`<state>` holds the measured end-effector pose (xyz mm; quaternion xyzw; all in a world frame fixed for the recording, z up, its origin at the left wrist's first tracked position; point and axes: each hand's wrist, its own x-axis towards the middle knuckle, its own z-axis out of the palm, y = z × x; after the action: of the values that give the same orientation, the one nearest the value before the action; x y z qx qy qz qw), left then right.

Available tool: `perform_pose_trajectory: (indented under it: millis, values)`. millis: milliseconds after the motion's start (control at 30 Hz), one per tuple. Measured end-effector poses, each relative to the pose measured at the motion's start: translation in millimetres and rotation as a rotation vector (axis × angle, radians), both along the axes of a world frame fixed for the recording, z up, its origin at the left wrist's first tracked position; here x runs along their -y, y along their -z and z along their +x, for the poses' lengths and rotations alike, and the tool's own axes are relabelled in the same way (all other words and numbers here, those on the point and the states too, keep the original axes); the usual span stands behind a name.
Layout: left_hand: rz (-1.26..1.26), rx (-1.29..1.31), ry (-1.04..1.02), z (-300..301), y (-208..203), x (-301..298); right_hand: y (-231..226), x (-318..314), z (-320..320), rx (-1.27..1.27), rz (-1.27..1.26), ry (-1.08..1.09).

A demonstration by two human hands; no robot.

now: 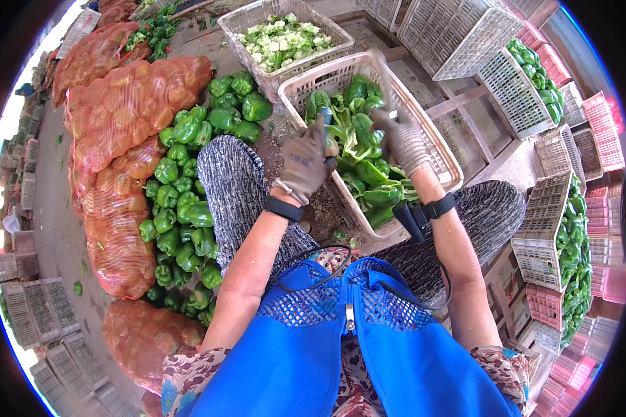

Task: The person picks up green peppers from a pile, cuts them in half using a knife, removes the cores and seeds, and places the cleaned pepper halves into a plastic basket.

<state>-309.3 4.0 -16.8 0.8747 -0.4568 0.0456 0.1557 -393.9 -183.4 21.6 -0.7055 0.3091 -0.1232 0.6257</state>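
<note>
My left hand [303,165], in a brown glove, is closed at the near left edge of a pale plastic crate [435,149]. Something small shows at its fingers, with a bluish part and a pale part; I cannot make out its kind. My right hand [405,142], gloved too, hangs over the crate's right side. Its fingers are smeared by motion, with a small bright spot by them, so their grip is unclear. Below and between both hands, cut and split green peppers [377,172] fill the crate. Dark bands circle both wrists.
Whole green peppers [181,187] lie heaped left of my knee, beside full orange mesh sacks [135,101]. Beyond the near crate stands another crate [344,43] of pale green pepper cores [282,42]. Stacked crates, several with peppers [574,257], line the right over wooden pallets [462,104].
</note>
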Motion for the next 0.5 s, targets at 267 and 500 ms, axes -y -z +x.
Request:
perform_pose_trajectory:
  millis: [267,500]
  values:
    - [-0.308,0.149,0.250,-19.0,12.0,7.8,38.7,-11.3,-12.4,-0.174,0.887,-0.153]
    - [-0.789,-0.553,0.188,-12.3,21.7,6.7,17.1,-12.9,-14.7,0.090,0.887,-0.034]
